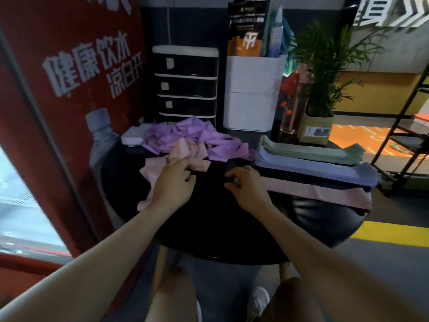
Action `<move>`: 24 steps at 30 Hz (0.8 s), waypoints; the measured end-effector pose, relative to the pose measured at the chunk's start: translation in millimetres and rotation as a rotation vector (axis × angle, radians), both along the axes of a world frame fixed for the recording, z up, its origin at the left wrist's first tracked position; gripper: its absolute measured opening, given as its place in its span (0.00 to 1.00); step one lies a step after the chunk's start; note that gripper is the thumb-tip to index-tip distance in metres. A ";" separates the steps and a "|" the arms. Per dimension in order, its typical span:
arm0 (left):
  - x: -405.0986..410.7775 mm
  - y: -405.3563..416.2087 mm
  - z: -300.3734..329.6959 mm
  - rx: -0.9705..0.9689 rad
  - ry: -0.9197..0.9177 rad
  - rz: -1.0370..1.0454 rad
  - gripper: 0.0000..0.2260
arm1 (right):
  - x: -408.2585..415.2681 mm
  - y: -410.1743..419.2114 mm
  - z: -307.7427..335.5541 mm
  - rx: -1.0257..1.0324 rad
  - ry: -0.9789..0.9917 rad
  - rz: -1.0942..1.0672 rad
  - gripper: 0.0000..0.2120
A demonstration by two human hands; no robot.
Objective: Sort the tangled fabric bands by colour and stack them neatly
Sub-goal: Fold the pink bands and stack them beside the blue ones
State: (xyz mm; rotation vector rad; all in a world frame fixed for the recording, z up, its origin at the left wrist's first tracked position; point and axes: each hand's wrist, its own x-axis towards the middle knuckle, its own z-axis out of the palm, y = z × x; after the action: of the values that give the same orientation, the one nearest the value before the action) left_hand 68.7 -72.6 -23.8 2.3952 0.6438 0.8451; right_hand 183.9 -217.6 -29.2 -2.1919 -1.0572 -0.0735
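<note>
A tangled heap of purple bands [185, 135] lies at the back of the round black table [220, 228]. Loose pink bands [197, 156] are mixed in at its front. My left hand [174, 182] reaches into them, and its fingertips pinch a pink band [180, 149] that stands up from the pile. To the right sit flat stacks: green [313, 151], blue-lilac [320, 169] and pink [325, 194], with a dark layer between the last two. My right hand [247, 185] rests with curled fingers at the left end of the pink stack. What it holds is hidden.
Behind the bands stand a black drawer unit [186, 84], a white box [253, 94], a pink bottle [293, 108] and a potted plant [322, 89]. A white object [133, 135] lies at the table's back left. A red poster wall [69, 101] is close on the left.
</note>
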 end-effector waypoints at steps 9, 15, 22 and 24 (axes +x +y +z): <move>-55.2 32.7 -11.2 -0.051 0.210 0.128 0.20 | -39.2 67.7 -4.1 -0.057 -0.014 0.154 0.14; -65.7 35.5 -15.0 -0.144 0.333 0.034 0.29 | -45.9 86.6 -2.9 -0.099 -0.023 0.185 0.14; -70.9 45.0 -15.6 -0.261 0.157 0.010 0.12 | -52.2 94.8 -4.5 -0.089 -0.013 0.237 0.07; -71.9 46.9 -15.8 -0.385 0.031 0.024 0.05 | -55.1 94.8 -0.9 -0.062 -0.010 0.245 0.07</move>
State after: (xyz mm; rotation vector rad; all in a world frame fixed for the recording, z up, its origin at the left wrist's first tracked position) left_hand -3.2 -25.7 -39.6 2.0596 0.7719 0.6277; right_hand 128.7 -122.8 -30.1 -2.1004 -1.3416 0.0594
